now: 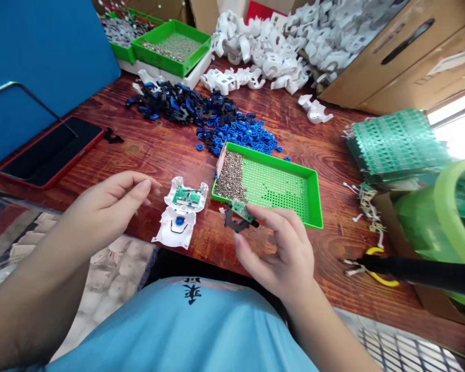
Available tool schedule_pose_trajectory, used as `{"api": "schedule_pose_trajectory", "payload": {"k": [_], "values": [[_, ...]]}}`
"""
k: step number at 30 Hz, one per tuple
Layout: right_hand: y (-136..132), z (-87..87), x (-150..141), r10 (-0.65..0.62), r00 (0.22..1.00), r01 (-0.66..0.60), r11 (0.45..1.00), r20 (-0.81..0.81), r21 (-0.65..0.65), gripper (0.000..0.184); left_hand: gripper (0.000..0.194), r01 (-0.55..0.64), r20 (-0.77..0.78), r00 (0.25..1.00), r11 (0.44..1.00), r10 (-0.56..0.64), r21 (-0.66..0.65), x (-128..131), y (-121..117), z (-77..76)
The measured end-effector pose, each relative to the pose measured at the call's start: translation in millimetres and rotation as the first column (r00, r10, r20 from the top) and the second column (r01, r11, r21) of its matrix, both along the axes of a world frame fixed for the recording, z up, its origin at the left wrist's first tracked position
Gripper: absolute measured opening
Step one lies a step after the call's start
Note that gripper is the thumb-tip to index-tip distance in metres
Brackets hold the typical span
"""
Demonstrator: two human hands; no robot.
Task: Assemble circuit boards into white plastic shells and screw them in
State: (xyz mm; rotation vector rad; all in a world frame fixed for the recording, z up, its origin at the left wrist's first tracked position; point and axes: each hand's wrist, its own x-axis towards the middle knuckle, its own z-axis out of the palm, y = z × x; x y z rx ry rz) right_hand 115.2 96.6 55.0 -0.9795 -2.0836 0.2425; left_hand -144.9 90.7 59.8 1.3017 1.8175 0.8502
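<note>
My right hand [281, 248] pinches a black plastic bracket with a small green circuit board [240, 209] on it, held above the table's front edge. My left hand [112, 206] hovers to the left with thumb and fingertips together; whether something tiny is between them I cannot make out. Between the hands lies an opened white plastic housing. Its upper half [201, 195] holds a green circuit board [188, 196]. The lower half [172, 237] carries a blue round button [180, 220] and a dark bent strip.
A green tray [315, 201] of small screws [230, 175] lies beyond my right hand. Behind it are piles of blue rings [251, 133], black parts [182, 103] and white shells [256, 46]. A phone [50, 150] lies left; yellow-handled pliers [375, 266] and a green bucket [430, 217] stand right.
</note>
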Motion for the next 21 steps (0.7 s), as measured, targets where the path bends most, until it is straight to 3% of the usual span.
{"api": "schedule_pose_trajectory", "payload": {"k": [2,5,9,12,17,21], "values": [[10,-3.2,-13,0.044,0.999,-0.044,0.999,0.016,0.021,0.043,0.043,0.045,-0.077,0.996,0.998,-0.048,-0.042,-12,1,-13.8],[18,-10.7,-36,0.120,0.991,-0.121,0.993,0.051,0.006,0.039,0.044,0.143,-0.045,0.988,0.986,-0.148,-0.084,-14,0,-29.2],[18,-22.3,-57,0.179,0.976,-0.176,0.984,0.120,-0.030,0.035,0.039,0.232,-0.070,0.969,0.971,-0.235,-0.053,-7,-3,-33.8],[15,-27.2,-59,0.133,0.974,-0.132,0.991,0.186,-0.020,0.035,0.035,0.276,-0.118,0.953,0.960,-0.280,-0.050,-4,-6,-33.9],[16,-27.4,-57,-0.033,0.993,0.016,0.990,0.113,0.143,0.046,0.026,0.253,-0.166,0.953,0.967,-0.255,-0.036,4,-8,-34.2],[17,-28.3,-60,0.002,0.978,-0.007,1.000,0.210,0.024,0.036,0.025,0.176,-0.023,0.984,0.981,-0.178,-0.081,8,-9,-33.3]]}}
